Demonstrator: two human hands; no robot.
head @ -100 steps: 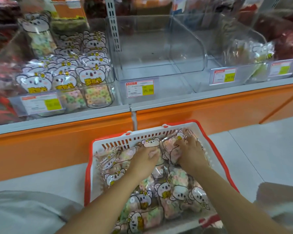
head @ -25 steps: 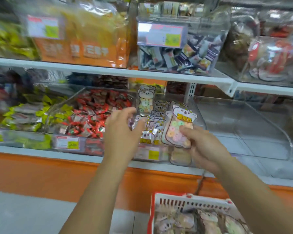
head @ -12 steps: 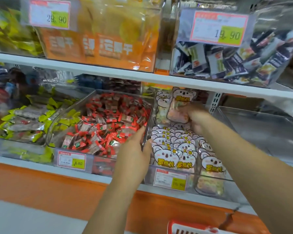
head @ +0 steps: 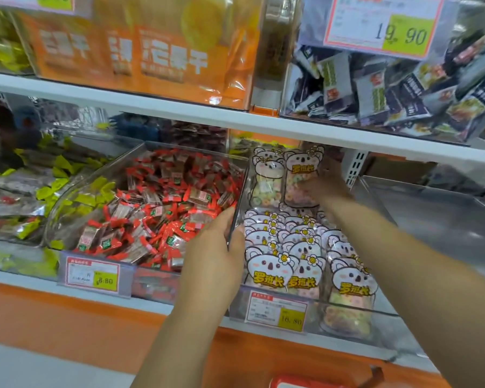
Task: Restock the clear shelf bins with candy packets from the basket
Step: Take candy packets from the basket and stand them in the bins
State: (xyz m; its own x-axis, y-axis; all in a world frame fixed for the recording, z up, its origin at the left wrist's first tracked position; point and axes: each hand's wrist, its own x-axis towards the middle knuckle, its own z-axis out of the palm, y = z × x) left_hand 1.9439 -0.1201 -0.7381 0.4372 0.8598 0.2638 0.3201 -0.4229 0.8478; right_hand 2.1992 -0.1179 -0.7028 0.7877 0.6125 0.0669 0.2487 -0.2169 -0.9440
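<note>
A clear shelf bin (head: 381, 317) on the middle shelf holds several koala-faced candy packets (head: 300, 247) standing in rows. My right hand (head: 324, 182) reaches deep into the back of this bin and grips one upright koala candy packet (head: 301, 177), beside another upright packet (head: 265, 177). My left hand (head: 216, 256) grips the bin's left clear wall, thumb inside, fingers on the outer side. Only the red rim of the basket (head: 300, 383) shows at the bottom edge.
Left of the koala bin sits a bin of red-wrapped sweets (head: 157, 203), and further left one with yellow-green packets (head: 20, 197). An empty-looking clear bin (head: 437, 219) is to the right. The shelf above (head: 235, 116) carries orange bags and dark packets.
My right hand has pushed its packet further back and set it upright at the rear of the bin. My left hand has closed on the bin's left wall. The view has moved closer.
</note>
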